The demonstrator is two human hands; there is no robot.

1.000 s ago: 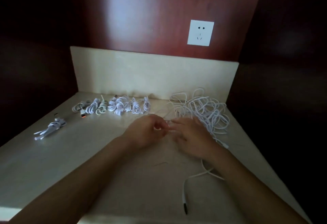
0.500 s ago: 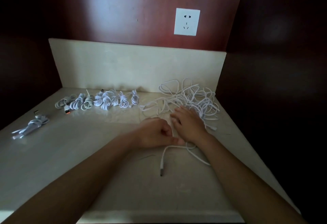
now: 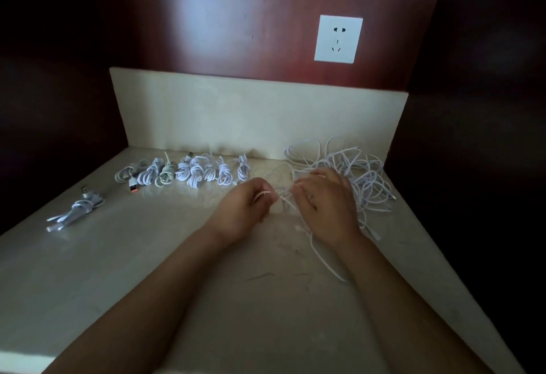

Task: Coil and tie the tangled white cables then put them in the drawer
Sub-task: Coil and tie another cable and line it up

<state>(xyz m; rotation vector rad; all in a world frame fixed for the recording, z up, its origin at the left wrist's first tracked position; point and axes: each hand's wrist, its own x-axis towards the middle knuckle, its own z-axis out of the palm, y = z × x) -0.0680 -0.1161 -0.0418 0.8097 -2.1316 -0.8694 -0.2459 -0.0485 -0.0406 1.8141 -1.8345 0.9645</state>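
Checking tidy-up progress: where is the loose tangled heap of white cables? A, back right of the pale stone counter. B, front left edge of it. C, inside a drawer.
A: the loose tangled heap of white cables sprawls at the back right of the pale stone counter, just beyond the right hand; the tied white coils line the back left.

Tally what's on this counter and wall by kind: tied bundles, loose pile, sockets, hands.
Tied cable bundles: 9, approximate since the back row overlaps; one lies apart at left
Tangled cable pile: 1
Wall socket: 1
Hands: 2, left hand and right hand, both on a loose strand from the pile
Total: 13
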